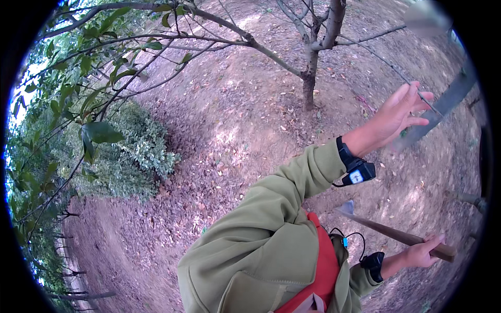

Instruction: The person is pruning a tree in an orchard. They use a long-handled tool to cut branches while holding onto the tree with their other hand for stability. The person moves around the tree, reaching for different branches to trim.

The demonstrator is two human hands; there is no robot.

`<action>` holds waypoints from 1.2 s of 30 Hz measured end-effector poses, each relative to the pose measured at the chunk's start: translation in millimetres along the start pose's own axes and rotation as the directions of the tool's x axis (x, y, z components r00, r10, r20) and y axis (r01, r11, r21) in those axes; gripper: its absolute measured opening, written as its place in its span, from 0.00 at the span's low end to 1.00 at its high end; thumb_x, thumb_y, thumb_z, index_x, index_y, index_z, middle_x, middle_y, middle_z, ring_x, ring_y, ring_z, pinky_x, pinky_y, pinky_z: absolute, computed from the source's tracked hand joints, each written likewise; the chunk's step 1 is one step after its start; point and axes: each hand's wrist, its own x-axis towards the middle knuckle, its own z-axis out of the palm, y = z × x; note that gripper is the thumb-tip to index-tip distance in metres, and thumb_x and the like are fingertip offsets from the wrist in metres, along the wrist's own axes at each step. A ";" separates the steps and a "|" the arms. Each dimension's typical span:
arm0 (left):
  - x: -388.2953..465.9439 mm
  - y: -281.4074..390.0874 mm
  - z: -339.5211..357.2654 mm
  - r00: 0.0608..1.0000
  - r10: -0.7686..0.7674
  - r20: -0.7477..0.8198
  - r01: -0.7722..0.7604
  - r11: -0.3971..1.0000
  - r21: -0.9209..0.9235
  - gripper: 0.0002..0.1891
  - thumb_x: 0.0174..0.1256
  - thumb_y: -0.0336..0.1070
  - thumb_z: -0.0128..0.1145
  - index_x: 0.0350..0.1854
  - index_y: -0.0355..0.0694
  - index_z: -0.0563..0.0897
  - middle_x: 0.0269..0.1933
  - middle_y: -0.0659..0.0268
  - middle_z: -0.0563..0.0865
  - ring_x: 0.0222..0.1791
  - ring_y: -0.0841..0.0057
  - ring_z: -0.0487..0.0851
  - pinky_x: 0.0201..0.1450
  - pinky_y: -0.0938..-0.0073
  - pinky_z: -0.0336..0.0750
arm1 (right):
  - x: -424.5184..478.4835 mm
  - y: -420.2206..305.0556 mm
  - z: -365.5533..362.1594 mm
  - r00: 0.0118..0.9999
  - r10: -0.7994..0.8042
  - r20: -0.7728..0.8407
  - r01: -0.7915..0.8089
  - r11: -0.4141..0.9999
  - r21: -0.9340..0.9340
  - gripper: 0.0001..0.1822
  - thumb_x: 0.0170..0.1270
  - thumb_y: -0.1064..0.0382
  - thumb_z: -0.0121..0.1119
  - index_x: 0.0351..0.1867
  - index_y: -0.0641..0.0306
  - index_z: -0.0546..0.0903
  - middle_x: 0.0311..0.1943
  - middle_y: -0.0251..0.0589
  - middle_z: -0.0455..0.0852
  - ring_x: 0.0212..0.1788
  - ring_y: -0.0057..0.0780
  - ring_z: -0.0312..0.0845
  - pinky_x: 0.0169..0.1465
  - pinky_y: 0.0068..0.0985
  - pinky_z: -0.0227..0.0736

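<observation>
A thin bare branch (381, 58) runs from the small tree (310, 74) to my left hand (403, 105) at the upper right. It passes at my thumb tip and across my fingers; my thumb and forefinger meet at it, while the other fingers are spread. Lower right, my right hand (424, 252) is closed around the end of a wooden handle (395, 234). That handle points left towards my body and carries a flat metal blade (346, 207) at its far end. The exact kind of tool cannot be told.
Leafy branches (156, 37) reach over the upper left, above a variegated shrub (137, 156). A blurred grey-green limb or post (438, 113) stands behind my left hand. Dry leaves lie on the sloping bare soil (235, 117). A cable (362, 236) hangs near my right wrist.
</observation>
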 end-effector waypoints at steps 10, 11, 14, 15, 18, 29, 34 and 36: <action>9.3 -59.0 -35.8 0.994 -0.096 0.049 0.103 0.978 -0.179 0.11 0.77 0.42 0.37 0.46 0.39 0.66 0.25 0.64 0.76 0.30 0.66 0.84 0.41 0.60 0.81 | 8.1 6.8 25.4 1.000 0.018 -0.002 -0.018 0.998 -0.065 0.13 0.67 0.61 0.60 0.37 0.73 0.75 0.21 0.34 0.71 0.25 0.20 0.66 0.30 0.22 0.65; 5.1 -69.1 -51.6 0.993 -0.104 0.055 0.106 0.993 -0.050 0.10 0.77 0.41 0.37 0.44 0.39 0.66 0.25 0.65 0.75 0.30 0.67 0.83 0.42 0.60 0.81 | 9.2 8.1 30.4 1.000 0.018 -0.001 -0.018 0.995 -0.096 0.14 0.66 0.61 0.61 0.39 0.73 0.76 0.21 0.34 0.72 0.25 0.20 0.67 0.30 0.21 0.65; -13.1 -93.0 -94.3 0.987 -0.157 -0.039 0.162 0.936 0.312 0.07 0.76 0.35 0.36 0.43 0.38 0.65 0.22 0.66 0.74 0.25 0.73 0.82 0.33 0.70 0.79 | 11.8 12.4 43.0 0.999 0.022 0.028 -0.018 0.990 -0.140 0.18 0.65 0.57 0.63 0.41 0.75 0.77 0.22 0.36 0.74 0.25 0.22 0.68 0.30 0.22 0.67; -18.9 -96.9 -111.3 0.984 -0.166 -0.058 0.174 0.886 0.430 0.06 0.75 0.34 0.36 0.43 0.38 0.65 0.22 0.66 0.74 0.24 0.74 0.82 0.31 0.72 0.78 | 10.0 10.0 51.1 0.999 0.025 0.038 -0.018 0.985 -0.171 0.19 0.64 0.56 0.63 0.41 0.75 0.77 0.23 0.37 0.75 0.26 0.22 0.69 0.30 0.23 0.68; -32.6 -100.1 -161.1 0.983 -0.164 -0.082 0.179 0.772 0.610 0.05 0.73 0.33 0.38 0.44 0.38 0.66 0.22 0.65 0.75 0.23 0.77 0.81 0.28 0.72 0.75 | 6.6 13.5 69.4 0.991 0.067 0.115 -0.032 0.961 -0.275 0.26 0.62 0.51 0.64 0.46 0.76 0.77 0.29 0.43 0.80 0.30 0.25 0.75 0.32 0.25 0.72; -35.7 -35.3 -251.3 0.970 -0.178 -0.165 0.163 -0.023 0.986 0.13 0.71 0.38 0.46 0.50 0.34 0.71 0.42 0.44 0.81 0.45 0.44 0.78 0.46 0.50 0.71 | -16.8 2.2 80.8 0.995 0.010 0.099 0.013 0.973 -0.231 0.31 0.64 0.48 0.60 0.57 0.75 0.74 0.44 0.55 0.82 0.41 0.38 0.80 0.44 0.31 0.74; -36.0 -13.2 -303.6 0.988 0.001 -0.158 0.157 -0.062 0.986 0.14 0.72 0.40 0.40 0.42 0.34 0.75 0.33 0.45 0.82 0.40 0.47 0.81 0.40 0.51 0.72 | -11.3 1.3 80.4 0.993 -0.022 0.117 0.047 0.975 -0.217 0.30 0.65 0.51 0.61 0.56 0.77 0.72 0.46 0.56 0.81 0.44 0.37 0.79 0.46 0.31 0.74; -30.9 2.1 -305.1 0.997 -0.030 -0.069 0.057 -0.308 0.950 0.12 0.71 0.38 0.40 0.42 0.35 0.75 0.30 0.48 0.82 0.35 0.50 0.82 0.36 0.51 0.74 | -9.9 -0.6 78.1 0.993 0.022 0.117 0.008 0.967 -0.255 0.28 0.66 0.53 0.60 0.55 0.79 0.72 0.45 0.55 0.81 0.43 0.34 0.79 0.45 0.30 0.74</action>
